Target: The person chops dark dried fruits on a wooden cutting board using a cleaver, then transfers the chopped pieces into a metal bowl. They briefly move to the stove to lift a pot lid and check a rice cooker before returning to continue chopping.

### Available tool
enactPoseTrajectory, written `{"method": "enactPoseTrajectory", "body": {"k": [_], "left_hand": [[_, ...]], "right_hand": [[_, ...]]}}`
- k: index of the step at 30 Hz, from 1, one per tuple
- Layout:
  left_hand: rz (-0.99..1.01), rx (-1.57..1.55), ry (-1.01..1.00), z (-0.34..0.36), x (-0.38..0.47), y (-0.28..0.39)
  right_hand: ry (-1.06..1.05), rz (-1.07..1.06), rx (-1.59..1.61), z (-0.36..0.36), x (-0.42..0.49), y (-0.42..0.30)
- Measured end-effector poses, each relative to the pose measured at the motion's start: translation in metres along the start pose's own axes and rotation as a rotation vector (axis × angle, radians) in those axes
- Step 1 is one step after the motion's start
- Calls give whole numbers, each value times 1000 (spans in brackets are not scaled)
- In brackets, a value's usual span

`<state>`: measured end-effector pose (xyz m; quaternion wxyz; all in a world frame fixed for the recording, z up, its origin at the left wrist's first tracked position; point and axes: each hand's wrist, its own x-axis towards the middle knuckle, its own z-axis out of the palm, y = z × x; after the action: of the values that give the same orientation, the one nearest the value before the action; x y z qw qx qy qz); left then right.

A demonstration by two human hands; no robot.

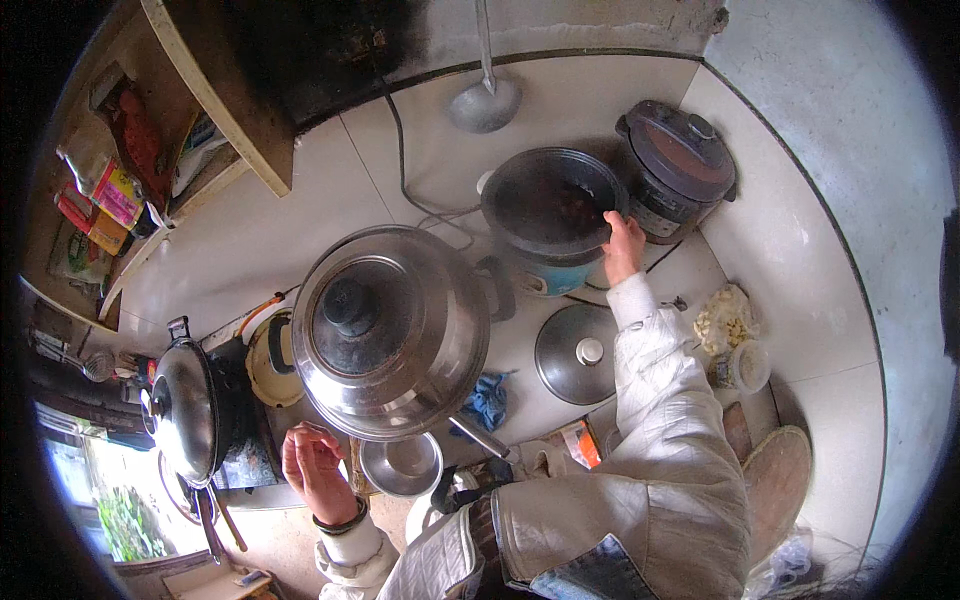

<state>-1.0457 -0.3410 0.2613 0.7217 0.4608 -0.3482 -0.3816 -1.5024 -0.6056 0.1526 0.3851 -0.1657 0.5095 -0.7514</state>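
Observation:
My right hand (624, 247) grips the right rim of a dark inner pot (525, 217), its thumb over the edge. Dark reddish food (574, 204) lies in it; what kind, I cannot tell. Beneath the pot shows the blue body of a rice cooker (559, 279). My left hand (315, 471) is loosely curled and holds nothing I can see. It hovers just below a large lidded stainless steel pot (427, 300), left of a small metal bowl (402, 466). A round metal lid with a pale knob (562, 367) lies below the rice cooker, beside my right sleeve.
An electric pressure cooker (679, 172) stands at the back right. A ladle (487, 105) hangs against the tiles. A blue cloth (487, 401) lies by the steel pot. A lidded wok (184, 409) stands at left. A bag of pale pieces (726, 319) sits right of my forearm.

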Motion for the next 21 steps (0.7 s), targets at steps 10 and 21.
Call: {"method": "enactPoseTrajectory", "body": {"k": [10, 21], "left_hand": [[137, 259, -140, 14, -2, -7], [551, 558, -317, 27, -6, -12]], "right_hand": [[-117, -218, -1439, -53, -1, -87], [2, -90, -1939, -278, 65, -20]]}}
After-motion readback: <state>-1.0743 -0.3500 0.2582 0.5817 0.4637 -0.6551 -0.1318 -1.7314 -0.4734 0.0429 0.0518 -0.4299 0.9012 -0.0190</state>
